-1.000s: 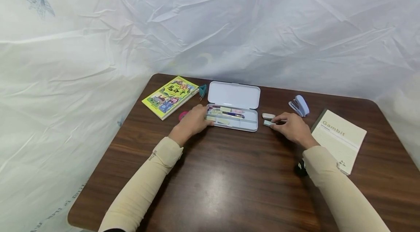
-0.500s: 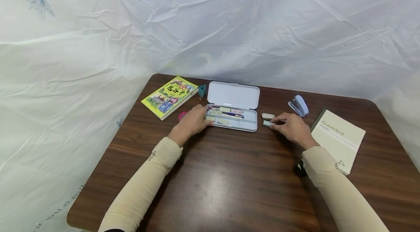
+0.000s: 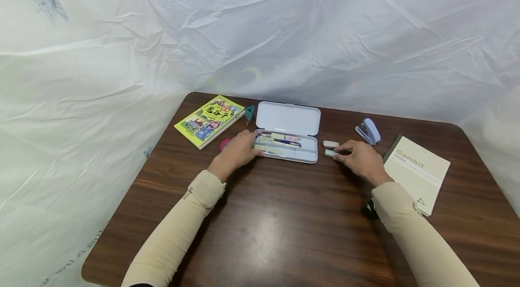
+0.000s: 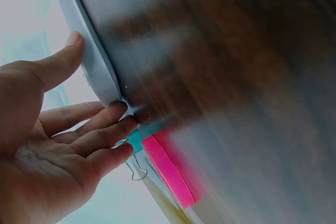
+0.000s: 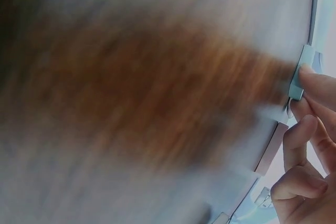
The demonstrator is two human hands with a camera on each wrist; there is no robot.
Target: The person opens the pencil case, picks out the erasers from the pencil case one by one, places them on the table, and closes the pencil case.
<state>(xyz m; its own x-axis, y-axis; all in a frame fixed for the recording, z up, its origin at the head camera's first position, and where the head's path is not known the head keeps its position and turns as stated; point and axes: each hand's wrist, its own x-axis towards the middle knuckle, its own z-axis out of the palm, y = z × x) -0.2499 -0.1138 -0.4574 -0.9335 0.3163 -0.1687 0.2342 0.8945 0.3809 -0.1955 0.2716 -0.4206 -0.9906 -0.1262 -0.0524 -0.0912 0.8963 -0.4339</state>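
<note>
An open white pencil case lies in the middle of the table, lid tipped back, with pens and pale small pieces in its compartments. My left hand grips its left end, thumb at the front edge and fingers round the corner; the left wrist view shows the thumb on the case wall. Just right of the case, my right hand pinches a small light-blue block, likely an eraser, between thumb and fingers. It appears close to the tabletop. A white eraser-like block lies right behind it.
Beside the left hand is a pink round object. A yellow book and a teal clip lie at the back left. To the right are a lavender stapler and a cream notebook. White cloth hangs behind the table.
Both hands keep their holds on the pencil case and the light-blue eraser. The head view has shifted very slightly; nothing else visibly moves.
</note>
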